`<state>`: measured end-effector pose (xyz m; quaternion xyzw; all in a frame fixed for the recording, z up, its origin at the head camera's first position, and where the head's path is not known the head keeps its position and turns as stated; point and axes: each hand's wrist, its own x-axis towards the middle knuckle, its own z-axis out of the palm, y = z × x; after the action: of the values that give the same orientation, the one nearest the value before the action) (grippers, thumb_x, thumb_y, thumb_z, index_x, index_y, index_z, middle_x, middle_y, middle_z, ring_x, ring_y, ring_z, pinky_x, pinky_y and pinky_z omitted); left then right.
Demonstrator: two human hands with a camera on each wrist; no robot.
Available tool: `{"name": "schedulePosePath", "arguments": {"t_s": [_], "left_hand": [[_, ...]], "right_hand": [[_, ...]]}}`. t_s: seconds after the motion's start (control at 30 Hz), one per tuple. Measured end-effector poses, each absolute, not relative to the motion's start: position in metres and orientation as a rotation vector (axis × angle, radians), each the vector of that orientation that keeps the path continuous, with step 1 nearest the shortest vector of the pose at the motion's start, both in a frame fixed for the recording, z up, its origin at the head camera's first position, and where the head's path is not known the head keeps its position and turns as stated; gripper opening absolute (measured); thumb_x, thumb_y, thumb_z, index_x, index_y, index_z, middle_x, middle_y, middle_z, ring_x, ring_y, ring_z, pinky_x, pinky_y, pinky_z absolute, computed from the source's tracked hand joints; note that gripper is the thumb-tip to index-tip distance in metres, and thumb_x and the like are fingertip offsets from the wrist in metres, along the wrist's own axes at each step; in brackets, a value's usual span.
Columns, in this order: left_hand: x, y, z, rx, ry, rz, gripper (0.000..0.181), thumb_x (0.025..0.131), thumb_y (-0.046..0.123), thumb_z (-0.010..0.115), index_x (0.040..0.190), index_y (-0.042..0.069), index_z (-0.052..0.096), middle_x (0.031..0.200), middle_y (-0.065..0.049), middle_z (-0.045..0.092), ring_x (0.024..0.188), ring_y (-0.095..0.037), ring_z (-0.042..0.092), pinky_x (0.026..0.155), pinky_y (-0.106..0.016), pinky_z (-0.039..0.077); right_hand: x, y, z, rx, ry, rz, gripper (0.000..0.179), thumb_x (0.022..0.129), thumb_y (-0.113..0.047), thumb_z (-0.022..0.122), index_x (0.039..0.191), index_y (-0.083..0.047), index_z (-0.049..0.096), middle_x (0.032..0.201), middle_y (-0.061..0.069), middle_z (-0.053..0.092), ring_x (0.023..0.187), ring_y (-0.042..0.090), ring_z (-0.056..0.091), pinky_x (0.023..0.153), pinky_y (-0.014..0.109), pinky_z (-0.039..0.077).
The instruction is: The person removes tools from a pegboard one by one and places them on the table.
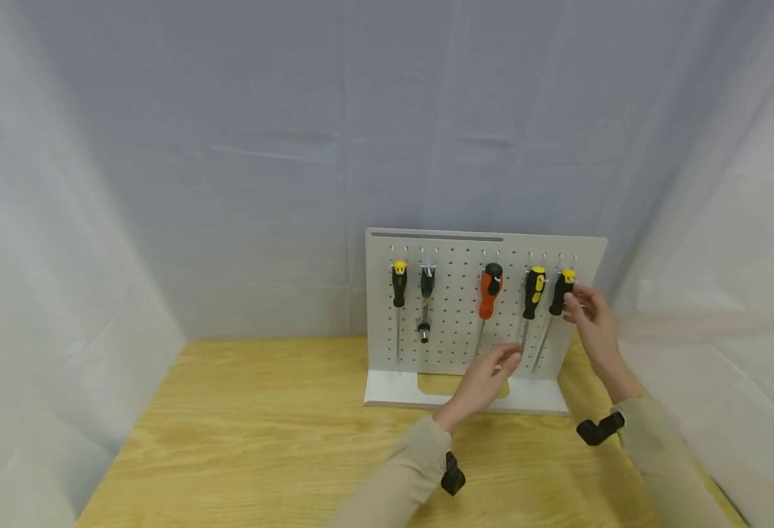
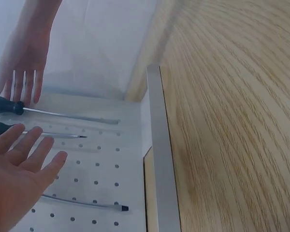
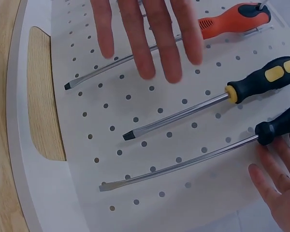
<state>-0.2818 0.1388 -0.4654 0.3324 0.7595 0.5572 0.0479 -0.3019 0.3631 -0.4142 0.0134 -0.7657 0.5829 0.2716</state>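
Table [image 1: 242, 433] roomy leftward; left fingers [image 2: 51, 169] apart; right fingers [image 3: 262, 182] apart at pegboard's [image 1: 456, 315] rightmost-edge screwdriver [image 1: 561, 295].

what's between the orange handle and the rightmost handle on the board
One black-and-yellow handle, hanging in front of the pegboard, as the head view shows.

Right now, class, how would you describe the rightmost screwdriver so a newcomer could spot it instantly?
On the wooden table stands a white pegboard with five tools hanging in a row. At the row's right end, beside the right hand, hangs the rightmost screwdriver. Black-gripped and yellow-topped, it lacks the yellow side patches of the neighbouring screwdriver.
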Motion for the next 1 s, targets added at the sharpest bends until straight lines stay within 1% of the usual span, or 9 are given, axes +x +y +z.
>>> {"name": "schedulePosePath", "arguments": {"t_s": [0.17, 0.4, 0.47, 0.6, 0.7, 0.83, 1.0], "left_hand": [[-0.28, 0.154, -0.461, 1.02, 2.301, 1.732, 0.046, 0.111, 0.031, 0.04, 0.145, 0.002, 0.051, 0.142, -0.012, 0.06, 0.129, -0.02, 0.058, 0.106, -0.025, 0.048], [-0.278, 0.171, -0.455, 0.914, 2.247, 1.76, 0.048, 0.111, 0.037, 0.037, 0.147, 0.009, 0.051, 0.144, -0.007, 0.058, 0.129, -0.017, 0.057, 0.105, -0.025, 0.047], [-0.278, 0.175, -0.455, 0.899, 2.251, 1.756, 0.047, 0.111, 0.037, 0.038, 0.147, 0.011, 0.051, 0.144, -0.007, 0.059, 0.128, -0.017, 0.057, 0.104, -0.026, 0.048], [-0.276, 0.185, -0.459, 0.855, 2.291, 1.751, 0.045, 0.111, 0.034, 0.039, 0.147, 0.01, 0.051, 0.144, -0.006, 0.059, 0.126, -0.017, 0.058, 0.102, -0.025, 0.049], [-0.273, 0.19, -0.464, 0.827, 2.318, 1.735, 0.044, 0.112, 0.031, 0.039, 0.148, 0.008, 0.05, 0.144, -0.007, 0.058, 0.126, -0.017, 0.058, 0.1, -0.025, 0.05], [-0.268, 0.195, -0.468, 0.79, 2.349, 1.686, 0.044, 0.111, 0.027, 0.04, 0.151, 0.009, 0.047, 0.146, -0.008, 0.056, 0.128, -0.018, 0.057, 0.103, -0.027, 0.049], [-0.266, 0.2, -0.47, 0.768, 2.328, 1.663, 0.045, 0.111, 0.025, 0.041, 0.153, 0.008, 0.044, 0.151, -0.007, 0.052, 0.133, -0.019, 0.053, 0.109, -0.028, 0.045]], "right_hand": [[-0.304, 0.364, -0.418, 0.045, -2.062, 1.597, 0.039, 0.104, -0.018, 0.058, 0.133, 0.007, 0.049, 0.103, -0.018, 0.062, 0.087, 0.0, 0.063, 0.077, 0.013, 0.056], [-0.308, 0.368, -0.422, 0.061, -2.044, 1.642, 0.039, 0.104, -0.014, 0.057, 0.135, 0.008, 0.048, 0.104, -0.015, 0.064, 0.087, 0.0, 0.064, 0.075, 0.014, 0.057], [-0.309, 0.369, -0.423, 0.069, -2.046, 1.646, 0.039, 0.104, -0.013, 0.057, 0.136, 0.009, 0.048, 0.104, -0.015, 0.064, 0.087, 0.0, 0.064, 0.076, 0.014, 0.057], [-0.307, 0.369, -0.422, 0.089, -2.054, 1.649, 0.041, 0.104, -0.014, 0.057, 0.136, 0.009, 0.048, 0.105, -0.015, 0.064, 0.088, 0.0, 0.064, 0.075, 0.014, 0.057], [-0.305, 0.368, -0.42, 0.1, -2.035, 1.692, 0.037, 0.104, -0.014, 0.058, 0.134, 0.007, 0.05, 0.105, -0.014, 0.064, 0.089, 0.0, 0.063, 0.073, 0.016, 0.058], [-0.303, 0.368, -0.418, 0.098, -2.002, 1.761, 0.033, 0.104, -0.014, 0.059, 0.132, 0.003, 0.052, 0.105, -0.014, 0.065, 0.09, 0.001, 0.063, 0.071, 0.019, 0.06], [-0.3, 0.368, -0.416, 0.092, -2.034, 1.723, 0.04, 0.104, -0.016, 0.058, 0.135, 0.008, 0.049, 0.103, -0.016, 0.065, 0.09, 0.0, 0.062, 0.069, 0.019, 0.06]]}}
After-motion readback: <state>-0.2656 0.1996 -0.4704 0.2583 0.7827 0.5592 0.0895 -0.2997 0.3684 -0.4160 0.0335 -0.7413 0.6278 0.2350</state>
